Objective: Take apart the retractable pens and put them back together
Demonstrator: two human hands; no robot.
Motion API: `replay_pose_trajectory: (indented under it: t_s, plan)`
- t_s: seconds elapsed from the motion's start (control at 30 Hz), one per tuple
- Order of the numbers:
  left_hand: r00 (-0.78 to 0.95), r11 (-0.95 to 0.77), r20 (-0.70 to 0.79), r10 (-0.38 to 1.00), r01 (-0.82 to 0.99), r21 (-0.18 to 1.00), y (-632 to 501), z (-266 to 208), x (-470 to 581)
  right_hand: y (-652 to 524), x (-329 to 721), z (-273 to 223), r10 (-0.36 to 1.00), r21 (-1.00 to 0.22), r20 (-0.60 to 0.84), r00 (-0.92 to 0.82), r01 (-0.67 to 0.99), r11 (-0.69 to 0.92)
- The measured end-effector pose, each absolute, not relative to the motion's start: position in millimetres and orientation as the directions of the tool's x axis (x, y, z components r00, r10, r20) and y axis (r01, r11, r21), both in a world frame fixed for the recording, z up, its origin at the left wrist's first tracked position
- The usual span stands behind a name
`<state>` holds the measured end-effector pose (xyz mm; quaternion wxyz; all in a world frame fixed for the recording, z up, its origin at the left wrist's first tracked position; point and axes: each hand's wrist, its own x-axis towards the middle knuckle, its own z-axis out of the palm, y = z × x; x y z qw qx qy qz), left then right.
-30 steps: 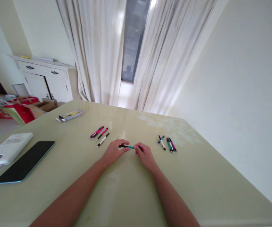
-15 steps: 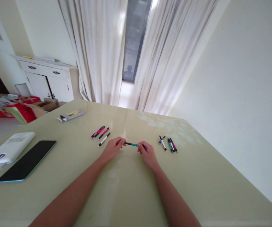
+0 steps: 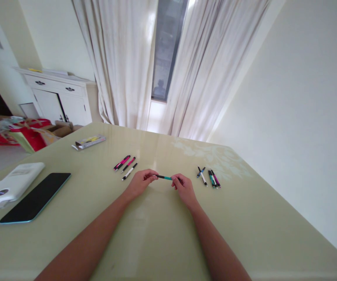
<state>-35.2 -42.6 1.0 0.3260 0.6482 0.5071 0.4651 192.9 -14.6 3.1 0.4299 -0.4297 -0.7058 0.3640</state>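
A teal and black pen (image 3: 165, 177) is stretched sideways between my two hands, just over the table (image 3: 156, 234). My left hand (image 3: 143, 181) pinches its black end, and my right hand (image 3: 182, 187) grips the teal end; both tips are hidden by the fingers. Left of my left hand lie pink and black pens (image 3: 122, 162) and a white and black pen (image 3: 130, 171). To the right of my right hand, a white pen (image 3: 202, 176) crosses a blue pen (image 3: 202, 172), beside a cluster of teal, white and purple pens (image 3: 214, 179).
A dark-screened phone (image 3: 36, 198) and a white device with a round lens (image 3: 13, 183) lie at the table's left. Farther back is an opened slim box (image 3: 89, 142). Beyond the table stand a white cabinet (image 3: 59, 95), red bags (image 3: 30, 134) and curtains (image 3: 121, 66).
Both hands and the pen have barely shifted in the picture, along with a slight movement of the whole view. The grip on the pen stays the same.
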Motion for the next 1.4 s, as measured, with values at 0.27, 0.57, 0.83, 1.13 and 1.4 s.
replay_pose_trajectory:
  t_s: [0.27,0.57,0.83,1.13,1.4]
  plan:
    - [0.076,-0.227,0.214,0.974,0.32,0.92,-42.0,1.2,-34.0,-14.5,192.7,3.6,0.914,-0.892,0.298,-0.275,0.261,0.369]
    - [0.051,-0.226,0.222,0.974,0.336,0.914,-41.4,0.4,-35.4,-15.5,192.9,4.6,0.91,-0.897,0.302,-0.284,0.238,0.372]
    - [0.056,-0.202,0.194,0.979,0.329,0.922,-40.0,-1.6,-35.2,-14.1,193.6,4.5,0.914,-0.9,0.302,-0.271,0.234,0.367]
    - [0.046,-0.218,0.218,0.975,0.402,0.889,-42.9,3.2,-35.9,-15.9,192.1,7.1,0.923,-0.923,0.282,-0.262,0.189,0.335]
    - [0.105,-0.269,0.248,0.963,0.46,0.846,-45.6,4.2,-35.4,-18.1,190.8,7.7,0.954,-0.948,0.208,-0.215,0.196,0.25]
